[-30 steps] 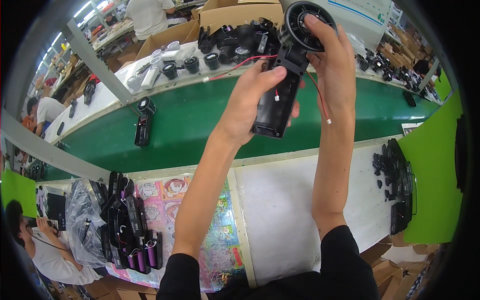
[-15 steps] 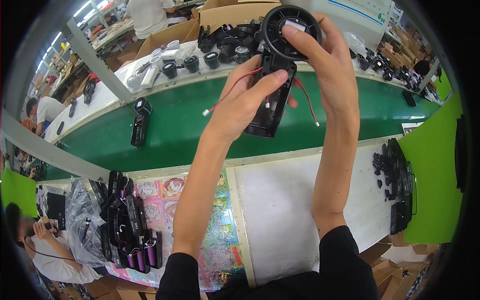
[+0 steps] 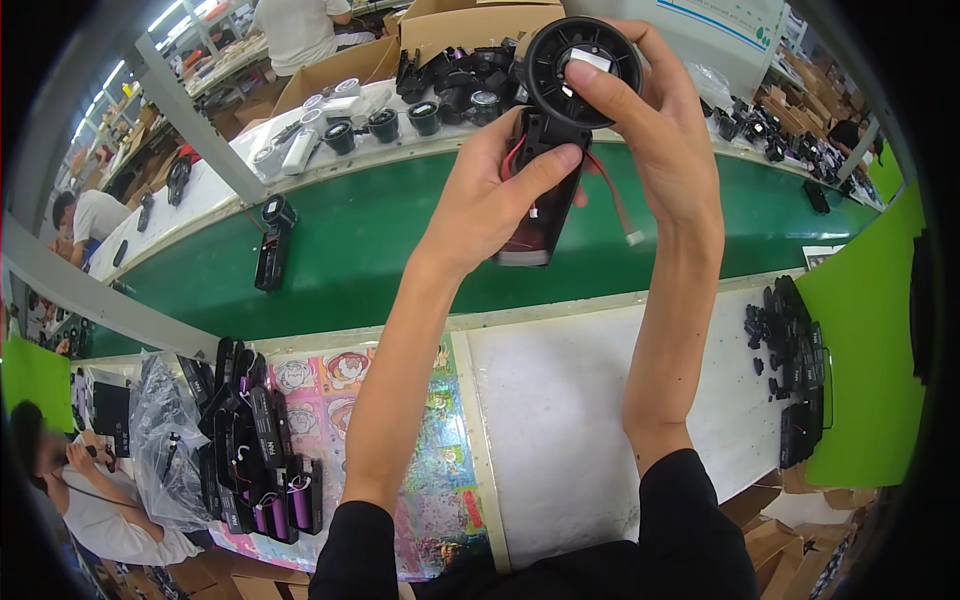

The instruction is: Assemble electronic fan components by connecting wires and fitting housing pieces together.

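Note:
Above the green belt I hold a black handheld fan body (image 3: 527, 240), its round head (image 3: 545, 75) uppermost. My left hand (image 3: 487, 200) is closed round the handle, the thumb lying across its upper part. My right hand (image 3: 665, 125) grips the round head from the right, with its thumb pressed on a small white piece (image 3: 590, 60) at the centre. A red wire (image 3: 610, 190) with a white plug hangs free to the right of the handle. Another red wire runs beside my left thumb, partly hidden by that hand.
A similar fan body (image 3: 272, 245) lies on the green belt (image 3: 380, 240) at left. Several round black motor parts (image 3: 383, 125) stand on the far ledge. Black handle parts with purple cells (image 3: 265, 440) are stacked at near left, beside a plastic bag (image 3: 170, 450). Black parts (image 3: 795, 370) lie at right.
The left wire, which hung out past my left hand, is now drawn in against the handle. The fan has tilted a little. The fan body on the belt has shifted slightly left.

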The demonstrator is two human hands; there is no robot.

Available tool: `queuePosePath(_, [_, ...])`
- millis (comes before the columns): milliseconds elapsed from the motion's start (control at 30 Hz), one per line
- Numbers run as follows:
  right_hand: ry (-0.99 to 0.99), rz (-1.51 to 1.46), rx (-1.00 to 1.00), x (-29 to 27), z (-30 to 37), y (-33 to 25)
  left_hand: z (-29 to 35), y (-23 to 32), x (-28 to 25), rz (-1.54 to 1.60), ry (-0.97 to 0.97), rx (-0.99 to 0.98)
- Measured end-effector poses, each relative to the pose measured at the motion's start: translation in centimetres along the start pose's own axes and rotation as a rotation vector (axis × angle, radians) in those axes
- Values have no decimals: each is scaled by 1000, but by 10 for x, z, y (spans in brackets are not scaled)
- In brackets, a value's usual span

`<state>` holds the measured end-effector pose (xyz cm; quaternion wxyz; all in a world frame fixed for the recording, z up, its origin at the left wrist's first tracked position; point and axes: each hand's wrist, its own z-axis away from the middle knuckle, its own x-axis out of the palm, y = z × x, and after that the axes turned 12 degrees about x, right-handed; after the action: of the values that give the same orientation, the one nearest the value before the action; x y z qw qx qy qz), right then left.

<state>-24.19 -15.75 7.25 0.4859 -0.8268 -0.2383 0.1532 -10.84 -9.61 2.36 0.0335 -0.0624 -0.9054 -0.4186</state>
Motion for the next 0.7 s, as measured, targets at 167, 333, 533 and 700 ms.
queuePosePath(167, [16, -14, -34, 3, -1, 1, -1, 10, 5, 64, 21, -26])
queuePosePath(333, [34, 58, -10, -3, 1, -3, -1, 6, 8, 85, -1, -20])
queuePosePath(533, [76, 73, -19, -7, -1, 1, -1, -2, 9, 167, 18, -4])
queuePosePath(700, [50, 31, -32, -5, 3, -5, -2, -4, 9, 115, 24, 86])
